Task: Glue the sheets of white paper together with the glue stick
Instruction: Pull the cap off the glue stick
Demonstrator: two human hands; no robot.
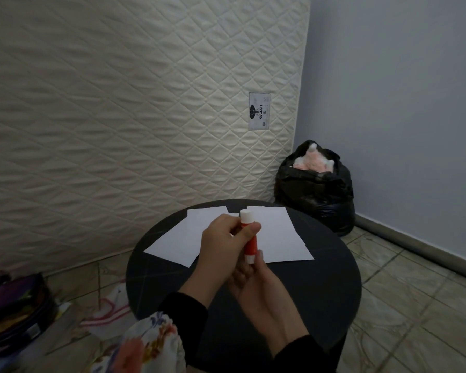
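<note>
Nearest to you, both your hands are up over the middle of the round black table (pixel 320 292), black sleeves showing at the wrists. Your right hand (pixel 256 284) sits lower, fingers curled up around the bottom end of the glue stick (pixel 249 238), pinching its white base. Your left hand (pixel 223 238) is higher, fingers wrapped round the red middle of the stick with the thumb laid across the front, so both hands have hold of it. The stick stands roughly upright, tilted a bit, white cap on top, held above the table and not touching the paper as far as I can tell.

Past your hands, two sheets of white paper lie flat toward the table's far edge: the left sheet (pixel 183 238) angled toward the far-left side, the right sheet (pixel 277 232) toward the far-right. Whether they touch behind your hands is hidden.

Beyond the table there's a black bin bag (pixel 315 189) on the tiled floor with something pink in it, next to a quilted mattress (pixel 119 103) leaning upright.
</note>
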